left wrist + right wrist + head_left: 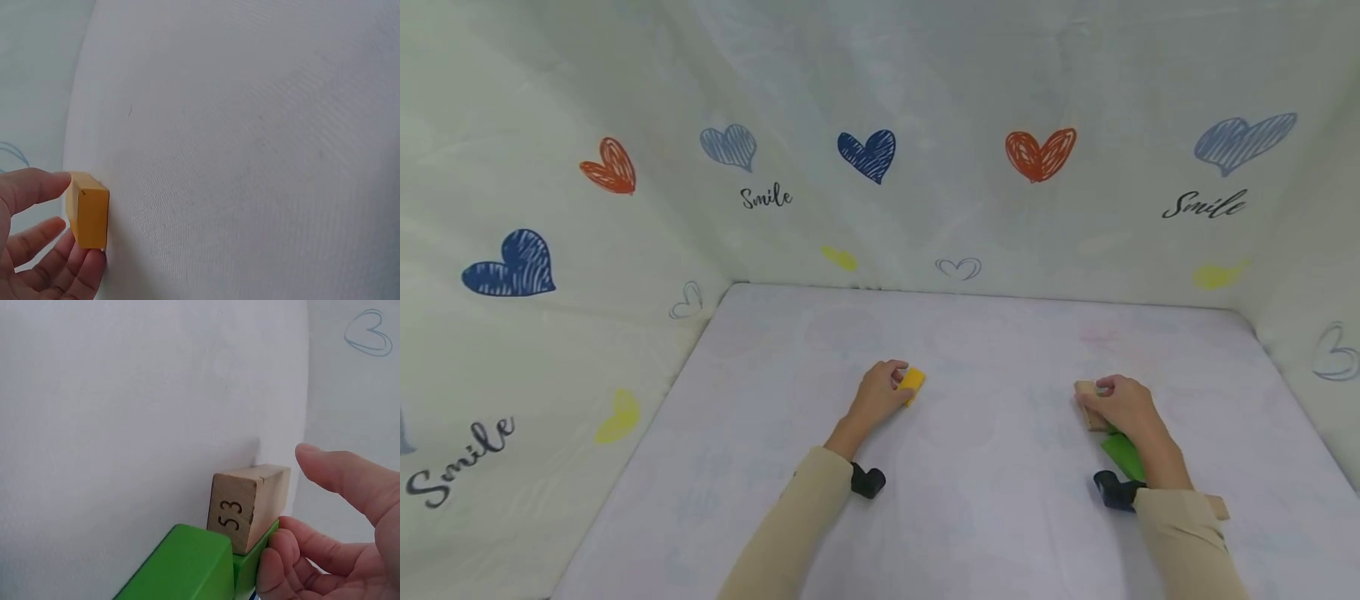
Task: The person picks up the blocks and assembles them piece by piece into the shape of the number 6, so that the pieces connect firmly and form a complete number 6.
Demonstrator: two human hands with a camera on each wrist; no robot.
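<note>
In the left wrist view, a yellow block (92,219) stands on the white surface, pinched between the thumb and fingers of my left hand (37,250). The head view has the same yellow block (913,383) at the fingertips of that hand (872,396). My right hand (1127,408) is beside a natural wood block (1096,422). Its thumb stands apart from the wood block (234,509), which bears the number 53, in the right wrist view. The loosely bent fingers of the right hand (350,544) touch a green block (250,565) beside it.
Another green block (181,565) lies close in front of the wood one. A light wooden piece (1220,507) pokes out by the right sleeve. Black wrist cameras sit on both wrists. White cloth walls with printed hearts (868,156) enclose the white table (970,517).
</note>
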